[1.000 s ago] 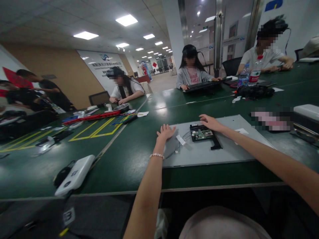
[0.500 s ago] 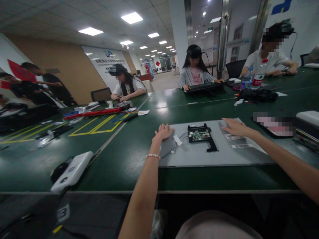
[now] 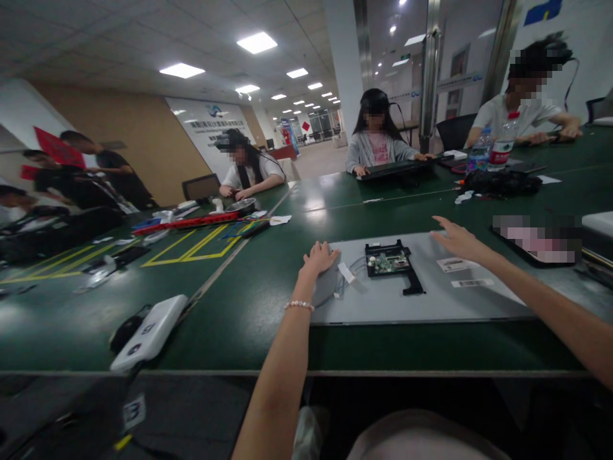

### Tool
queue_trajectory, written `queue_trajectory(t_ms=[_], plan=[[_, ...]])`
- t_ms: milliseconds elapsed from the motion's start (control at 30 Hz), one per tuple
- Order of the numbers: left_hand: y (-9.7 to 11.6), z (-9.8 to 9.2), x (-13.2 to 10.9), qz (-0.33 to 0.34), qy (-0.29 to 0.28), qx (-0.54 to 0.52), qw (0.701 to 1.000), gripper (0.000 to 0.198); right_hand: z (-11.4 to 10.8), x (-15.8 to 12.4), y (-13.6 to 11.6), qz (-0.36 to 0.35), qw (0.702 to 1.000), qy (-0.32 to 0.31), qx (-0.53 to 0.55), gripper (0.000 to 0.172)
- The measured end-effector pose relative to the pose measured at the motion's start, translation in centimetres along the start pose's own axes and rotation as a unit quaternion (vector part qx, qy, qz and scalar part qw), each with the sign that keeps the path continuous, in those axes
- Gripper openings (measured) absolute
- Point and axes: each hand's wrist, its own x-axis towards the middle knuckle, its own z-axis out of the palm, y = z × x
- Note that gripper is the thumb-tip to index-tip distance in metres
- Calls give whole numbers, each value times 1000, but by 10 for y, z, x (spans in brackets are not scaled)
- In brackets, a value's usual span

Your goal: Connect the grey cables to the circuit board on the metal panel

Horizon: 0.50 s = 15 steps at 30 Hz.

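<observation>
My left hand (image 3: 320,260) was at the left edge of the panel (image 3: 383,310), fingers loosely spread; my right hand (image 3: 457,241), fingers wide, was by its far edge, whether touching I couldn't tell. The panel lay flat near the counter's (image 3: 230,306) near edge, the board (image 3: 390,262) on it between my hands.

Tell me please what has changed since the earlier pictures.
The right hand moved rightward, from the far right corner of the black frame with a green circuit board, toward the right part of the flat grey panel; two white rectangular labels now show more fully. Whether it had touched the frame, I cannot tell. The left hand stayed by the panel's left edge; frame and panel show no clear shift.
</observation>
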Motion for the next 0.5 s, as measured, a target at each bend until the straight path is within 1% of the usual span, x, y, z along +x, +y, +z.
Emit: queue_trajectory(t_ms=[100,233,367,500], plan=[[1,-1,-2,1,-4,-1,1000,74,5,-2,11,20,997,-22,-68,66],[3,-3,-4,3,-2,2,1000,74,15,-8,18,-4,990,-53,-129,61],[4,-4,-6,4,0,9,1000,72,18,-11,17,-8,989,-55,-141,55],[5,-4,-6,0,-4,9,1000,72,16,-10,14,5,990,-61,-129,53]])
